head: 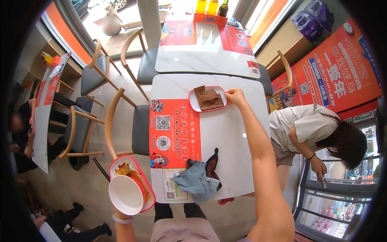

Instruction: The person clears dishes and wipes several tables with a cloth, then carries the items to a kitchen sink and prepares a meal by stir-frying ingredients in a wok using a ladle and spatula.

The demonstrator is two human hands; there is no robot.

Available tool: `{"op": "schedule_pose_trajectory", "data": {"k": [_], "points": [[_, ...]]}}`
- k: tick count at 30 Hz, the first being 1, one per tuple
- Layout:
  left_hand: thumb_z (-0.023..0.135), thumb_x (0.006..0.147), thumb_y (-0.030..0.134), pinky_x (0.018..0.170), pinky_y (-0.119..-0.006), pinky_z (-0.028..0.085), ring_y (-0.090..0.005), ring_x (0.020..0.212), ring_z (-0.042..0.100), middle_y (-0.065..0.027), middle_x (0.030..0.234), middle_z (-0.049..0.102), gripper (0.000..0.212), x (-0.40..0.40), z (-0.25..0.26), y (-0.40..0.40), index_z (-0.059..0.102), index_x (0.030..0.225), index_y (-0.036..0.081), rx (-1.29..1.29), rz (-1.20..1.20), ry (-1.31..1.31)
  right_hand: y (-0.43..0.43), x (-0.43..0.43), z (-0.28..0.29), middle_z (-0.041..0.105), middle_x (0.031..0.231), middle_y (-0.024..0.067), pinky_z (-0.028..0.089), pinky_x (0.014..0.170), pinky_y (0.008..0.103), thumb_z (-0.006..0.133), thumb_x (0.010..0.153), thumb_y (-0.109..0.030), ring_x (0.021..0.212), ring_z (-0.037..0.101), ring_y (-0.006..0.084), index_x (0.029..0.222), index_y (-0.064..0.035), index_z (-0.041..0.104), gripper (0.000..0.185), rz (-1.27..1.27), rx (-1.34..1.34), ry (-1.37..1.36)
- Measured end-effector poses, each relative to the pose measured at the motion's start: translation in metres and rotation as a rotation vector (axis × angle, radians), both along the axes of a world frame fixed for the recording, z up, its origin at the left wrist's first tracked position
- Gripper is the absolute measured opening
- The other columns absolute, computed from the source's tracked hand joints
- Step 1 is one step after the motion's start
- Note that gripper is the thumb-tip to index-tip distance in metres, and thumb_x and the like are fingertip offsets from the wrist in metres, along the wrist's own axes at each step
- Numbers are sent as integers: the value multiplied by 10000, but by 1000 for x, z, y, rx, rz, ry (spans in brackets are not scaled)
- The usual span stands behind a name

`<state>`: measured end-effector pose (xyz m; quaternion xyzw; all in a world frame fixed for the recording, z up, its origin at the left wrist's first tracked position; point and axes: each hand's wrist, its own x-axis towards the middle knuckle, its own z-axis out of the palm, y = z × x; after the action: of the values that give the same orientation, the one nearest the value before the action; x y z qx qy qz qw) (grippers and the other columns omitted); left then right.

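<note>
My left hand [121, 213], mostly hidden under the dishes, holds a red-rimmed oval plate [151, 193] with orange-brown sauce and food scraps. A white bowl [125, 193] sits on that plate, and a pair of dark chopsticks [101, 169] sticks out beyond it. On the far part of the white table [229, 136], my right hand [235, 96] pinches the right rim of a small oval plate [193, 104]. Brown textured flat pieces [210, 98] lie on this plate. Nearer to me, a grey-blue cloth [198, 181] lies crumpled beside a dark, reddish cloth item [213, 166].
A second table [202, 60] adjoins the far edge, bearing bottles in a red holder [210, 18]. Wooden chairs with grey seats [141, 130] stand at the left. A person in a light shirt [308, 127] bends at the right beside a glass-door fridge [335, 205]. Other people sit far left.
</note>
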<state>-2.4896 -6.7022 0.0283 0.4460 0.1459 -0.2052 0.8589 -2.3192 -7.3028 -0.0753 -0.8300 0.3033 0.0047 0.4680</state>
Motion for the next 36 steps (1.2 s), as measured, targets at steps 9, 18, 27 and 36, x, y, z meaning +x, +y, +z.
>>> {"op": "schedule_pose_trajectory", "data": {"k": [9, 18, 27, 36], "points": [[406, 1013, 441, 863, -364, 565, -227, 1018, 650, -128, 1180, 625, 530, 93, 22, -41, 462, 1335, 25, -72, 3, 180, -12, 30, 2, 678, 757, 63, 498, 584, 281, 623, 848, -106, 640, 611, 113, 914, 32, 692, 168, 51, -176, -65], [410, 1010, 435, 833, -364, 567, -229, 977, 659, -131, 1128, 639, 508, 201, 9, -37, 490, 1294, 22, -66, -51, 251, -68, 125, -16, 681, 744, 49, 489, 577, 268, 639, 827, -113, 631, 600, 100, 891, 25, 705, 167, -199, -69, -266], [431, 1020, 372, 724, -306, 580, -178, 840, 683, -104, 1001, 677, 426, 286, -5, -15, 580, 1162, -1, -9, -66, 150, -116, 202, -50, 665, 691, 59, 441, 498, 256, 651, 777, -133, 534, 570, 116, 890, 23, 730, 208, -383, -185, -137], [425, 1016, 407, 783, -323, 576, -190, 928, 670, -104, 1091, 658, 471, 301, -9, -22, 520, 1266, 19, 77, -102, 187, -95, 198, -18, 709, 817, 136, 563, 584, 292, 697, 858, -291, 682, 691, 175, 982, 25, 705, 340, -553, -158, -118]]}}
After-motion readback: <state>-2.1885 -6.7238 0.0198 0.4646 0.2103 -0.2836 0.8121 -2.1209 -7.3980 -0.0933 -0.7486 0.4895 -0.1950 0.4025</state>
